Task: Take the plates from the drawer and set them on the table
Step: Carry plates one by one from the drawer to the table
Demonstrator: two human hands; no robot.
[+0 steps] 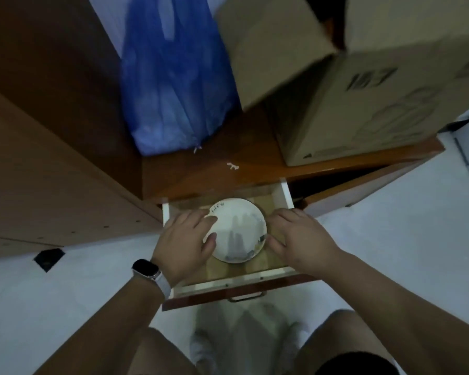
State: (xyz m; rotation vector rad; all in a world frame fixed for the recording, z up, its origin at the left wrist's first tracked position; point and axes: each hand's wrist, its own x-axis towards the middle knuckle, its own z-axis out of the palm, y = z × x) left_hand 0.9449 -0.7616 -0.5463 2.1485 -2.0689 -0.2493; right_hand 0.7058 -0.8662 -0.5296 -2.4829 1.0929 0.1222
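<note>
A white round plate (237, 230) with dark writing near its rim lies inside the pulled-out wooden drawer (282, 193). Whether more plates lie beneath it cannot be told. My left hand (186, 239), with a watch on its wrist, grips the plate's left edge, thumb and a fingertip resting on its face. My right hand (299, 236) sits at the plate's right edge, fingers curled down beside the rim and partly hidden.
The drawer belongs to a brown wooden cabinet (214, 171). On its top stand a blue plastic bag (173, 77) and a large cardboard box (349, 90). A brown wooden panel (52, 158) rises at the left. Below are a pale floor (65, 293) and my knees.
</note>
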